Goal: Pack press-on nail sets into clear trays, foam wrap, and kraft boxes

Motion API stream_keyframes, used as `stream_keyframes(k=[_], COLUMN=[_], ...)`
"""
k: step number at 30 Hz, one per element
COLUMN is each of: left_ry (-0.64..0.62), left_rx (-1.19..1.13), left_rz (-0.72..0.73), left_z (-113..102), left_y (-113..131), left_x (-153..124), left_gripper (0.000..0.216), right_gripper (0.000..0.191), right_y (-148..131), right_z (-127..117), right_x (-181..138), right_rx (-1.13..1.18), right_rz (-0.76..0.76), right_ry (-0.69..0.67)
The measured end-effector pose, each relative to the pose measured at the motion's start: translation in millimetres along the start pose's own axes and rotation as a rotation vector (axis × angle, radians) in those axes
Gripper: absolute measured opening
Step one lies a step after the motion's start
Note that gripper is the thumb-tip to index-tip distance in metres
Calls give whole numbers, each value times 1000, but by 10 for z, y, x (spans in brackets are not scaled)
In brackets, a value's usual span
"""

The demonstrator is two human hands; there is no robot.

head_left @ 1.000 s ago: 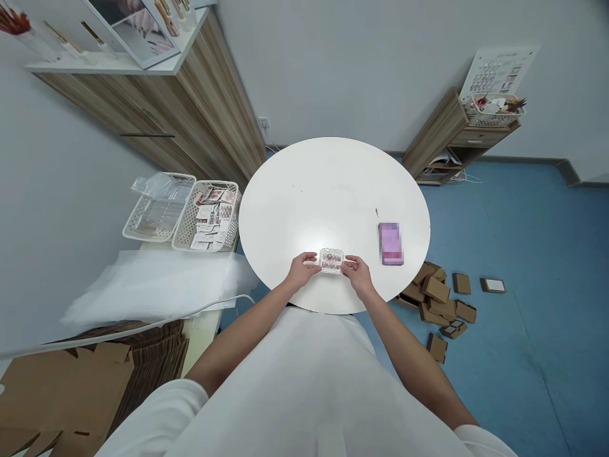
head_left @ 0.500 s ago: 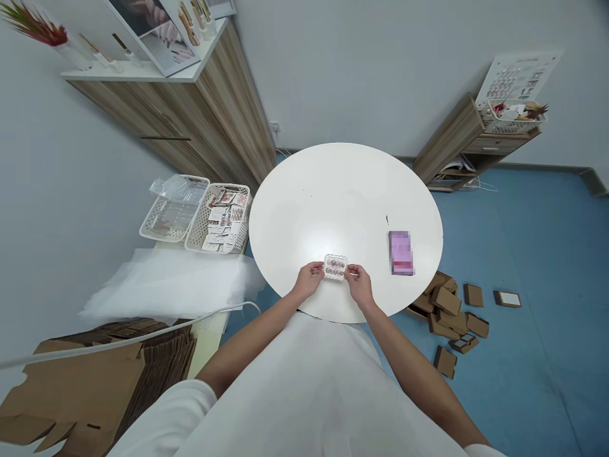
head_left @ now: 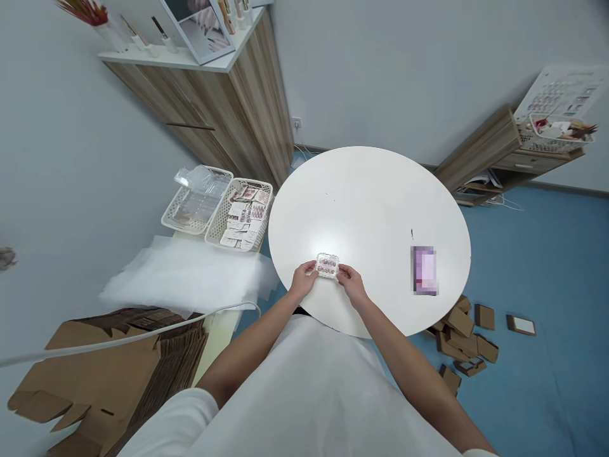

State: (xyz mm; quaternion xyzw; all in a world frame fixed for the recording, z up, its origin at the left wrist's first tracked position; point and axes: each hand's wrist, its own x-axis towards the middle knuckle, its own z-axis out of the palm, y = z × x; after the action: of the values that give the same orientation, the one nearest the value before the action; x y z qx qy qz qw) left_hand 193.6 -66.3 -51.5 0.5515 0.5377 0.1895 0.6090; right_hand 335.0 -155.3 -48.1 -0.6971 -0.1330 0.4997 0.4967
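A small clear plastic case (head_left: 327, 264) with pinkish pieces inside sits at the near edge of the round white table (head_left: 371, 209). My left hand (head_left: 303, 280) grips its left end with curled fingers. My right hand (head_left: 351, 283) pinches its right end. Both forearms reach in from below over my white top.
A purple flat object (head_left: 424, 270) lies on the table's right side. Two white baskets (head_left: 219, 206) stand to the left, one with clear cases, one with packets. Flat cardboard (head_left: 109, 374) is stacked at lower left. Small brown boxes (head_left: 469, 343) litter the blue floor on the right.
The view has swung to the left, so the table now sits further right. Both hands have stayed on the case and drawn a little closer together.
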Motion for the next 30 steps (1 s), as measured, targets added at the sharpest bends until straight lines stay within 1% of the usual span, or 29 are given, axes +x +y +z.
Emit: stream_keyframes(k=[6, 12, 15, 19, 25, 30], left_ry=[39, -19, -24, 4, 6, 6], left_rx=[38, 22, 19, 43, 74, 83], left_rz=[-9, -55, -66, -43, -3, -25], left_z=[-328, -534, -606, -691, -795, -822], left_y=[-46, -87, -123, -149, -102, -65], left_x=[310, 523, 595, 732, 967, 1059], left_gripper=[40, 41, 40, 40, 40, 40], right_gripper=[47, 48, 46, 44, 47, 48], right_y=[-60, -85, -116, -200, -293, -304], right_z=[344, 588, 673, 787, 960, 1022], right_x=[243, 373, 397, 446, 625, 721], right_rx=[-2, -5, -4, -1, -10, -41], right_rz=[-1, 31, 29, 6, -31, -38], right_ry=[-35, -51, -60, -67, -78, -61])
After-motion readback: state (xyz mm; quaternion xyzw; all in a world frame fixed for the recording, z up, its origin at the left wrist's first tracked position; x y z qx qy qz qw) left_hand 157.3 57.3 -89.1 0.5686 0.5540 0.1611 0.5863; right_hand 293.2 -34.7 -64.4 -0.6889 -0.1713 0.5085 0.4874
